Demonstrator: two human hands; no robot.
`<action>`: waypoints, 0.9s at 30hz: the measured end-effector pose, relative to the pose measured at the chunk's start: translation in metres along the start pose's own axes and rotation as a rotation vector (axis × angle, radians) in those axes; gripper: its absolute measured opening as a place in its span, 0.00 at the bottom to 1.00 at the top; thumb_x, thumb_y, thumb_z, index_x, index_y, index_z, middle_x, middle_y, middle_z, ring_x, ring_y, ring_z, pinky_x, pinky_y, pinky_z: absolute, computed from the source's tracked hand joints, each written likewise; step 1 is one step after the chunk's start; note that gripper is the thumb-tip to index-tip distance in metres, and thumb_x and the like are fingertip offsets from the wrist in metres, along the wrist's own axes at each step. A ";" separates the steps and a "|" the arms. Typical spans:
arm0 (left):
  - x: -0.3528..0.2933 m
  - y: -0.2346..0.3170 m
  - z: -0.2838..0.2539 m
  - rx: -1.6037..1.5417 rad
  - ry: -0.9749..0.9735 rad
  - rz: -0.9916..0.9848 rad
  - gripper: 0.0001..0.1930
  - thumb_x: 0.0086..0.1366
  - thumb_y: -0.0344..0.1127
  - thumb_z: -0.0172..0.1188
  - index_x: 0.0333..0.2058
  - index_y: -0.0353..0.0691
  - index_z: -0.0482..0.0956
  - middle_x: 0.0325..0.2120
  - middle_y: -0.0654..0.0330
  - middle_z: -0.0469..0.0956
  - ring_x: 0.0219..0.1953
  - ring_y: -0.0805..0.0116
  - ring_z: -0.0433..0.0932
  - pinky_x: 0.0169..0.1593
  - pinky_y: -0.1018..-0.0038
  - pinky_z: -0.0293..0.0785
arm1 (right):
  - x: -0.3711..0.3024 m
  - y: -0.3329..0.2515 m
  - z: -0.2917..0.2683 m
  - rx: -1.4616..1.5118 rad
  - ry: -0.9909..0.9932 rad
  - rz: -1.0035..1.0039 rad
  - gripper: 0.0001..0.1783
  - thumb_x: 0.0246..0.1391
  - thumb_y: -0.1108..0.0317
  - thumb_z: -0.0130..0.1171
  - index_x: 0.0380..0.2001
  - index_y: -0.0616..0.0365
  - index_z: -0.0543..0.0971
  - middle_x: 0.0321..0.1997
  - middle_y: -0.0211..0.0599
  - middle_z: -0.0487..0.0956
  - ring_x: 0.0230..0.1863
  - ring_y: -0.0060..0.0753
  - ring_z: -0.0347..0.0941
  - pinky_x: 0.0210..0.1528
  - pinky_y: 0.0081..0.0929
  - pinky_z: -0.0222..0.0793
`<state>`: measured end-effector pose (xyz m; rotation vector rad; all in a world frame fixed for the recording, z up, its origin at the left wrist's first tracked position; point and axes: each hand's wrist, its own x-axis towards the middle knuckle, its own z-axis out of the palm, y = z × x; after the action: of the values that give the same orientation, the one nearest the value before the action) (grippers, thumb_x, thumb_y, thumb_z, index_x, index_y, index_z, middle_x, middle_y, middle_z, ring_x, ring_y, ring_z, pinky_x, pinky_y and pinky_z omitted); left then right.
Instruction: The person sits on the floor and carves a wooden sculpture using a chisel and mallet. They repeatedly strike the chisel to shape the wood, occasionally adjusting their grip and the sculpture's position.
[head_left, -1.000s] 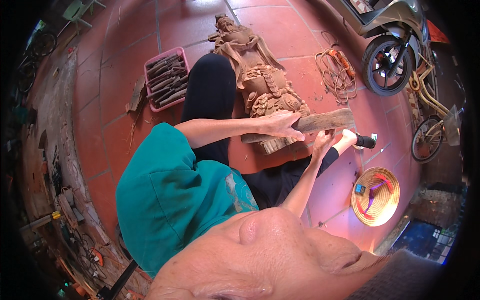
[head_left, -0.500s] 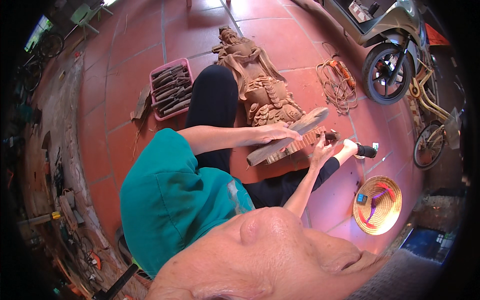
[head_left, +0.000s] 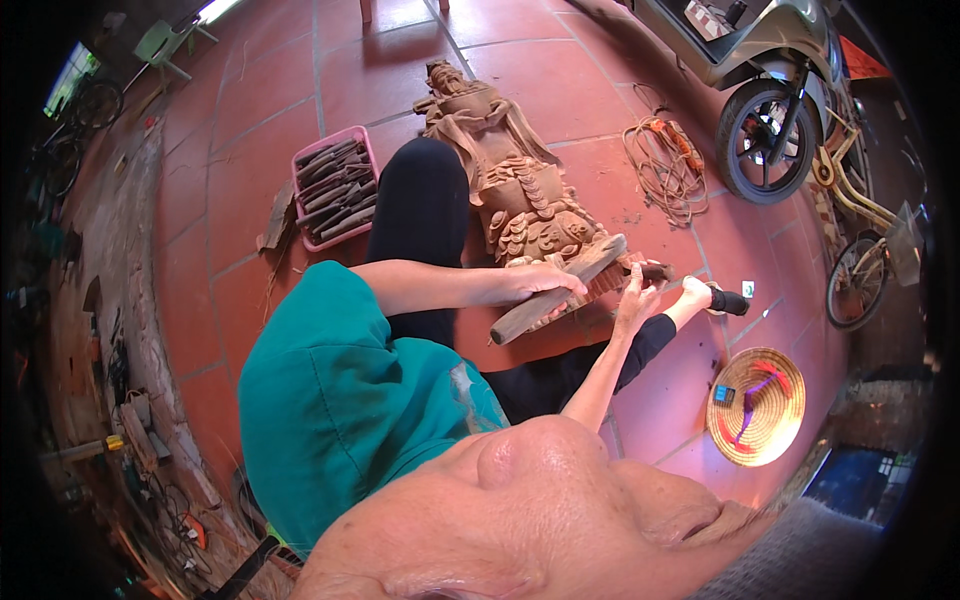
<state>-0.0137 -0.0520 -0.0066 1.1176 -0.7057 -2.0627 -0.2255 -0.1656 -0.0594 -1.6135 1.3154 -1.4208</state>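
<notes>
My left hand [head_left: 548, 281] is closed around a long, rough wooden club [head_left: 535, 314], whose far end slants over the lower part of a carving. In my right hand [head_left: 636, 300] is a chisel [head_left: 656, 271] with a dark handle, gripped by the fingers close to the carving's base. The chisel's cutting end is hidden behind the club and my fingers. The carved wooden statue [head_left: 520, 185], a robed figure, lies on the tiled floor in front of me, its base nearest my hands.
Left of my raised knee, a pink basket [head_left: 374, 160] holds several chisels. A coiled cord [head_left: 668, 190] with an orange tool lies right of the statue. A woven hat [head_left: 780, 425] sits at the right, and a motorbike wheel [head_left: 768, 140] stands at the far right.
The club's far end has dropped and come nearer to me, toward the chisel. My right hand stays at the statue's base. The whole view has shifted slightly.
</notes>
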 end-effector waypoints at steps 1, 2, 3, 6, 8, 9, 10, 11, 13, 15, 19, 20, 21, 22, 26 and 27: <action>-0.001 0.000 0.001 0.005 -0.011 0.009 0.19 0.61 0.49 0.68 0.37 0.37 0.78 0.23 0.59 0.78 0.20 0.71 0.78 0.23 0.70 0.75 | 0.000 0.001 -0.001 -0.021 -0.003 0.017 0.13 0.66 0.68 0.62 0.48 0.62 0.76 0.42 0.38 0.81 0.40 0.30 0.77 0.45 0.29 0.74; -0.001 -0.001 0.003 0.011 -0.023 0.018 0.19 0.61 0.49 0.68 0.36 0.37 0.78 0.23 0.59 0.78 0.20 0.70 0.78 0.23 0.70 0.76 | 0.000 0.003 -0.003 -0.043 -0.005 0.033 0.12 0.66 0.67 0.61 0.48 0.62 0.76 0.42 0.38 0.81 0.40 0.30 0.78 0.45 0.29 0.73; -0.003 -0.004 0.002 0.012 -0.003 0.017 0.19 0.61 0.49 0.69 0.37 0.37 0.78 0.22 0.60 0.77 0.19 0.70 0.77 0.23 0.69 0.76 | -0.001 0.001 -0.001 -0.058 -0.016 0.048 0.12 0.67 0.67 0.61 0.47 0.63 0.76 0.41 0.39 0.82 0.40 0.30 0.78 0.46 0.29 0.73; -0.002 -0.012 0.003 0.039 0.067 -0.017 0.20 0.60 0.47 0.71 0.39 0.38 0.76 0.22 0.61 0.76 0.19 0.71 0.76 0.23 0.70 0.76 | -0.003 -0.002 0.003 -0.052 -0.032 0.022 0.12 0.68 0.65 0.59 0.47 0.63 0.75 0.40 0.40 0.82 0.40 0.33 0.79 0.47 0.32 0.73; -0.001 -0.016 0.003 0.074 0.088 -0.020 0.21 0.59 0.46 0.72 0.40 0.38 0.75 0.23 0.62 0.76 0.19 0.71 0.76 0.23 0.70 0.75 | -0.004 -0.002 0.000 -0.030 -0.028 0.060 0.12 0.69 0.65 0.59 0.47 0.63 0.74 0.40 0.41 0.81 0.41 0.35 0.79 0.47 0.32 0.73; 0.000 -0.018 0.003 0.091 0.101 -0.022 0.21 0.59 0.45 0.72 0.41 0.38 0.74 0.23 0.62 0.76 0.19 0.72 0.76 0.23 0.71 0.75 | -0.004 -0.002 0.000 -0.018 -0.028 0.079 0.12 0.69 0.65 0.58 0.47 0.63 0.74 0.39 0.42 0.81 0.41 0.36 0.79 0.48 0.32 0.73; -0.002 -0.016 0.006 0.104 0.113 -0.036 0.21 0.59 0.44 0.72 0.42 0.39 0.72 0.23 0.62 0.75 0.20 0.72 0.76 0.23 0.72 0.75 | -0.004 -0.004 -0.002 -0.043 -0.025 0.072 0.12 0.69 0.65 0.58 0.48 0.62 0.73 0.40 0.42 0.81 0.41 0.37 0.79 0.47 0.33 0.73; -0.001 -0.017 0.006 0.101 0.112 -0.040 0.22 0.59 0.44 0.72 0.42 0.40 0.72 0.23 0.62 0.75 0.20 0.73 0.76 0.23 0.72 0.75 | -0.004 -0.005 -0.001 -0.040 -0.012 0.064 0.12 0.69 0.65 0.58 0.48 0.62 0.73 0.40 0.42 0.81 0.41 0.37 0.79 0.47 0.33 0.73; 0.001 -0.020 0.005 0.093 0.107 -0.048 0.22 0.59 0.44 0.72 0.43 0.40 0.72 0.23 0.62 0.75 0.20 0.73 0.76 0.23 0.72 0.75 | -0.004 -0.006 -0.002 -0.039 0.014 0.045 0.12 0.69 0.65 0.58 0.47 0.62 0.73 0.40 0.42 0.81 0.41 0.37 0.79 0.47 0.33 0.73; 0.003 -0.020 0.005 0.106 0.134 -0.058 0.22 0.59 0.44 0.72 0.43 0.40 0.72 0.24 0.62 0.75 0.21 0.73 0.76 0.23 0.72 0.75 | -0.002 -0.004 -0.001 -0.063 0.008 0.040 0.12 0.69 0.64 0.58 0.47 0.62 0.73 0.40 0.42 0.81 0.41 0.38 0.79 0.46 0.34 0.73; 0.002 -0.022 0.005 0.085 0.132 -0.063 0.22 0.59 0.44 0.72 0.43 0.40 0.71 0.24 0.61 0.76 0.22 0.73 0.77 0.24 0.72 0.76 | -0.003 -0.008 0.003 -0.137 0.013 -0.012 0.12 0.69 0.64 0.57 0.47 0.62 0.74 0.39 0.43 0.81 0.39 0.40 0.78 0.44 0.35 0.73; 0.002 -0.022 0.004 0.086 0.135 -0.059 0.22 0.60 0.44 0.72 0.44 0.40 0.71 0.24 0.61 0.76 0.22 0.73 0.77 0.24 0.72 0.76 | -0.003 -0.010 0.005 -0.138 0.016 -0.013 0.12 0.69 0.63 0.57 0.46 0.62 0.74 0.38 0.43 0.81 0.38 0.40 0.78 0.44 0.35 0.73; 0.002 -0.022 0.004 0.088 0.136 -0.054 0.22 0.60 0.44 0.72 0.44 0.40 0.71 0.24 0.61 0.76 0.22 0.73 0.77 0.24 0.72 0.76 | -0.003 -0.011 0.006 -0.140 0.021 -0.016 0.12 0.69 0.63 0.57 0.46 0.62 0.74 0.38 0.43 0.81 0.38 0.41 0.78 0.44 0.35 0.73; 0.002 -0.022 0.004 0.089 0.138 -0.048 0.22 0.60 0.44 0.72 0.44 0.40 0.71 0.24 0.61 0.75 0.22 0.73 0.77 0.24 0.73 0.76 | -0.003 -0.012 0.006 -0.141 0.025 -0.019 0.12 0.69 0.63 0.57 0.46 0.61 0.74 0.38 0.44 0.81 0.37 0.41 0.78 0.43 0.36 0.73; 0.004 -0.024 0.001 0.091 0.132 -0.073 0.23 0.60 0.44 0.72 0.44 0.40 0.71 0.25 0.61 0.75 0.22 0.72 0.77 0.24 0.72 0.77 | -0.003 -0.011 0.004 -0.129 -0.001 0.004 0.16 0.68 0.63 0.59 0.48 0.66 0.74 0.41 0.47 0.79 0.41 0.44 0.78 0.46 0.38 0.73; 0.004 -0.023 0.001 0.101 0.143 -0.080 0.23 0.60 0.44 0.72 0.44 0.40 0.71 0.25 0.61 0.75 0.22 0.72 0.77 0.24 0.72 0.77 | -0.002 -0.010 0.004 -0.123 -0.001 0.004 0.16 0.68 0.63 0.59 0.48 0.66 0.73 0.41 0.47 0.79 0.41 0.44 0.78 0.47 0.38 0.73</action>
<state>-0.0235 -0.0406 -0.0248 1.3562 -0.7107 -2.0074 -0.2188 -0.1612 -0.0519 -1.6894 1.4293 -1.3599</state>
